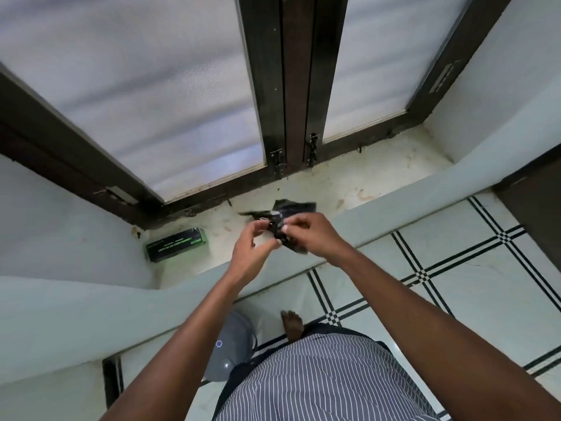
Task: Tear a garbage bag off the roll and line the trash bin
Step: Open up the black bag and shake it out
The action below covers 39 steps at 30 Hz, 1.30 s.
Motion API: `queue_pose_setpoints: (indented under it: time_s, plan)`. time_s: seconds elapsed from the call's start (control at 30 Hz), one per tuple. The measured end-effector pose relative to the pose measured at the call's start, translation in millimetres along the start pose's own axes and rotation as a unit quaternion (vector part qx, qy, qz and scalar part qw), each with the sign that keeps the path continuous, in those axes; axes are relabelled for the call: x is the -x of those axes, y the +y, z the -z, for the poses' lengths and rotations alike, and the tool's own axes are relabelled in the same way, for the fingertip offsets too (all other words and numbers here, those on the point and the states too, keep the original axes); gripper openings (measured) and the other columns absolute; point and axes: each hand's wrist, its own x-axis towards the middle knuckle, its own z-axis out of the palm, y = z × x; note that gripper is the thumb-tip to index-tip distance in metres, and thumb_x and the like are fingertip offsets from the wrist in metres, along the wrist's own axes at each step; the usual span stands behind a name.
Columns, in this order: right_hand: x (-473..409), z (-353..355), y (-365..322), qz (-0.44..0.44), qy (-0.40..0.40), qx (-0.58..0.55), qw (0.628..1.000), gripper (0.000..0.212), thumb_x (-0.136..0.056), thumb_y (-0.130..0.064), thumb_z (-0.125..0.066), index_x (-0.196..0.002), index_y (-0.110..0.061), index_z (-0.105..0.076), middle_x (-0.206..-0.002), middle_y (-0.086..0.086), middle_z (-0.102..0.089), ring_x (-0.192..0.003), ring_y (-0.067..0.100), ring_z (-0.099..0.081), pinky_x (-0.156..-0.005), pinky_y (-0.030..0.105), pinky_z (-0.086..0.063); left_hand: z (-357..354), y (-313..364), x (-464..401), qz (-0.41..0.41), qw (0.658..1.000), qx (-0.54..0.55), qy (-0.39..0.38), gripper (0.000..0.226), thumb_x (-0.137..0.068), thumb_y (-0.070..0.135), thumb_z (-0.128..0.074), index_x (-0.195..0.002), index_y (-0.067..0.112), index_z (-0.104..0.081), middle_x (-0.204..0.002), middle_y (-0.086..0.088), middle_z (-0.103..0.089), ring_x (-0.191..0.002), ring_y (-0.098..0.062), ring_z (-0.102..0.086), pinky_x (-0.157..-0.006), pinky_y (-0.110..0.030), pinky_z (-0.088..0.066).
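A folded black garbage bag (292,210) is held over the window sill (358,183). My right hand (312,235) grips its lower part, fingers curled around the crumpled plastic. My left hand (252,253) pinches an edge of the same bag just to the left, thumb and fingers close together. The green and black garbage bag box (177,244) lies on the sill's left end, apart from both hands. A grey trash bin (232,347) stands on the floor below the sill, partly hidden by my left forearm.
Dark-framed window panes (285,86) with latches rise behind the sill. The sill's pale ledge (394,205) runs diagonally across. Tiled floor with black line pattern (425,275) lies to the right. My bare foot (292,325) stands next to the bin.
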Motion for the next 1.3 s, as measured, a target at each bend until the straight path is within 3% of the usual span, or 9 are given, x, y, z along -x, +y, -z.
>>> queue_pose_setpoints:
  time_s: [0.1, 0.2, 0.3, 0.5, 0.7, 0.8, 0.87, 1.07, 1.3]
  plan:
    - [14.9, -1.3, -30.6, -0.065, -0.051, -0.255, 0.963, 0.011, -0.106, -0.014, -0.072, -0.112, -0.009, -0.080, -0.104, 0.008, -0.083, -0.097, 0.022, -0.080, -0.079, 0.030, -0.065, 14.2, -4.4, 25.9, 0.004, 0.998, 0.045, -0.040, 0.099, -0.074, 0.057, -0.093, -0.153, 0.034, -0.038, -0.153, 0.015, -0.049, -0.133, -0.004, -0.055, -0.104, -0.033, -0.053]
    - [29.1, -7.6, -49.1, -0.062, -0.093, -0.347, 0.931, 0.013, -0.109, -0.012, -0.069, -0.118, -0.006, -0.075, -0.104, 0.009, -0.079, -0.095, 0.020, -0.079, -0.082, 0.031, -0.066, 23.8, -3.4, 48.3, 0.029, 0.996, 0.062, -0.057, 0.069, -0.079, 0.042, -0.095, -0.137, 0.024, -0.061, -0.129, 0.001, -0.074, -0.114, -0.019, -0.074, -0.095, -0.036, -0.061]
    - [42.3, -23.1, -57.2, -0.044, -0.054, -0.313, 0.947, 0.019, -0.109, -0.022, -0.072, -0.119, -0.007, -0.074, -0.107, 0.009, -0.079, -0.098, 0.021, -0.077, -0.088, 0.035, -0.067, 31.2, 3.5, 68.5, 0.068, 0.993, 0.096, -0.021, 0.019, -0.092, 0.020, -0.083, -0.105, 0.007, -0.080, -0.101, -0.019, -0.082, -0.099, -0.039, -0.079, -0.089, -0.049, -0.062]
    - [125.2, -67.0, -50.6, 0.034, -0.078, -0.042, 0.996, 0.079, -0.084, -0.075, -0.082, -0.144, -0.026, -0.064, -0.132, -0.008, -0.072, -0.113, 0.004, -0.071, -0.089, 0.025, -0.059, 66.0, -7.6, 114.7, 0.145, 0.910, 0.369, 0.120, 0.032, -0.103, 0.025, -0.070, -0.122, 0.001, -0.077, -0.116, -0.016, -0.082, -0.106, -0.033, -0.079, -0.099, -0.047, -0.060]
    - [198.6, -137.3, -12.0, -0.002, -0.100, -0.189, 0.977, 0.022, -0.106, -0.013, -0.076, -0.119, 0.005, -0.079, -0.111, 0.024, -0.084, -0.099, 0.030, -0.083, -0.095, 0.047, -0.069, 90.4, -45.0, 194.8, 0.177, 0.905, 0.372, 0.108, 0.051, -0.103, 0.053, -0.060, -0.134, 0.013, -0.071, -0.124, -0.007, -0.080, -0.115, -0.025, -0.074, -0.103, -0.045, -0.055]
    - [235.7, -159.3, -6.4, 0.037, -0.027, -0.181, 0.983, 0.022, -0.094, -0.014, -0.090, -0.103, 0.004, -0.082, -0.096, 0.020, -0.085, -0.081, 0.022, -0.082, -0.082, 0.039, -0.069, 87.4, -64.4, 247.8, 0.204, 0.914, 0.224, 0.271, 0.060, -0.091, 0.053, -0.076, -0.128, 0.011, -0.053, -0.129, -0.005, -0.061, -0.110, -0.024, -0.063, -0.093, -0.042, -0.053]
    - [260.6, -170.6, -5.0, 0.068, 0.019, -0.135, 0.988, 0.030, -0.085, -0.024, -0.098, -0.081, -0.003, -0.077, -0.080, 0.008, -0.084, -0.072, 0.020, -0.078, -0.072, 0.036, -0.067, 85.0, -77.5, 288.5, 0.053, 0.925, 0.127, 0.353, 0.042, -0.096, 0.042, -0.076, -0.111, 0.014, -0.050, -0.111, 0.001, -0.053, -0.093, -0.018, -0.054, -0.087, -0.039, -0.048]
    - [320.1, -187.1, -1.7, 0.103, 0.032, -0.144, 0.984, 0.075, -0.076, -0.071, -0.092, -0.071, -0.002, -0.066, -0.066, 0.020, -0.070, -0.059, 0.031, -0.069, -0.060, 0.048, -0.055, 92.3, -80.2, 369.8, -0.062, 0.984, 0.160, 0.040, 0.030, -0.102, 0.039, -0.071, -0.106, 0.010, -0.076, -0.093, 0.002, -0.076, -0.079, -0.014, -0.065, -0.070, -0.029, -0.050]
    - [357.3, -186.0, 2.0, 0.097, -0.014, -0.120, 0.988, 0.088, -0.078, -0.087, -0.075, -0.075, 0.000, -0.059, -0.068, 0.019, -0.053, -0.062, 0.025, -0.054, -0.055, 0.038, -0.048, 85.9, -86.1, 399.7, 0.014, 0.937, 0.325, 0.123, 0.006, -0.101, 0.011, -0.069, -0.102, 0.012, -0.076, -0.079, 0.000, -0.068, -0.064, -0.014, -0.056, -0.061, -0.028, -0.043]
